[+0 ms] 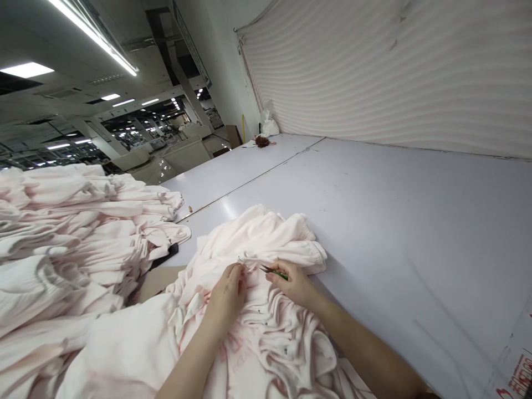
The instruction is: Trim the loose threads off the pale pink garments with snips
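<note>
Pale pink garments (245,233) with ribbed cuffs lie bunched on the table in front of me. My left hand (230,288) pinches a fold of the top garment, fingers closed. Close by on the right, my right hand (291,280) is closed around small thread snips (277,272) with green on the handle. Their dark, pointed blades aim left toward the pinched fabric, a short gap from my left fingers. A small dark mark or tag shows on the cloth just above my left fingertips; I cannot make out which.
A large heap of similar pale pink garments (83,233) covers the left side. The white tabletop (394,221) runs back to a rippled, light sheet (394,72). A white plastic bag (270,123) and a reddish-brown bundle (261,141) sit at the far corner. Brown cardboard (160,281) lies between the piles.
</note>
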The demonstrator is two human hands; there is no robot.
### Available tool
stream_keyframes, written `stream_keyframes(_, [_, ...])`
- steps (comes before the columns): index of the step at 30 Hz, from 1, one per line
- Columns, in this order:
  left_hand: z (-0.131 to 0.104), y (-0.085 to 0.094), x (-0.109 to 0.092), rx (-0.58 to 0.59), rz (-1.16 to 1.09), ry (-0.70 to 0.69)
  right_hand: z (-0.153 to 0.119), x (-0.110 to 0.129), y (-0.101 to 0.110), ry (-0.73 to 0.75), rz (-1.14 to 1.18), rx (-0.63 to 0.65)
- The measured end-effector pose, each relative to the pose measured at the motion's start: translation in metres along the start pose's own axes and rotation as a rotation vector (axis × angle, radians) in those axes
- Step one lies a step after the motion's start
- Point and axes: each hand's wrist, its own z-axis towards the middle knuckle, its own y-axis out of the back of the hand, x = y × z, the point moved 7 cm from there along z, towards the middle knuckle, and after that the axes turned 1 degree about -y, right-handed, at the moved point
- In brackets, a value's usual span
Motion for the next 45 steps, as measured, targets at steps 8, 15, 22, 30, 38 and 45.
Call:
stream_keyframes(8, [0.011,0.004,0.016,0.078,-0.071,0.182,-0.006,0.026,-0.004,0.059,-0.181,0.037])
stream_keyframes(15, [-0.006,-0.001,0.018,0.216,-0.728,0.337,0.001,0.057,-0.022,0.292,-0.158,-0.007])
stream_keyframes(22, [-0.014,0.007,0.009,0.183,-0.921,0.35,0.01,0.057,-0.041,0.343,-0.265,-0.011])
stream_keyframes(30, [-0.017,0.007,0.007,0.173,-0.918,0.382,0.016,0.037,-0.025,0.173,0.083,-0.06])
stream_keyframes(38, [-0.017,0.002,0.01,0.164,-0.942,0.388,0.004,0.055,-0.032,0.404,-0.193,0.005])
stream_keyframes(45, [-0.019,-0.004,0.009,0.2,-0.94,0.396,-0.005,0.066,-0.041,0.58,-0.383,0.012])
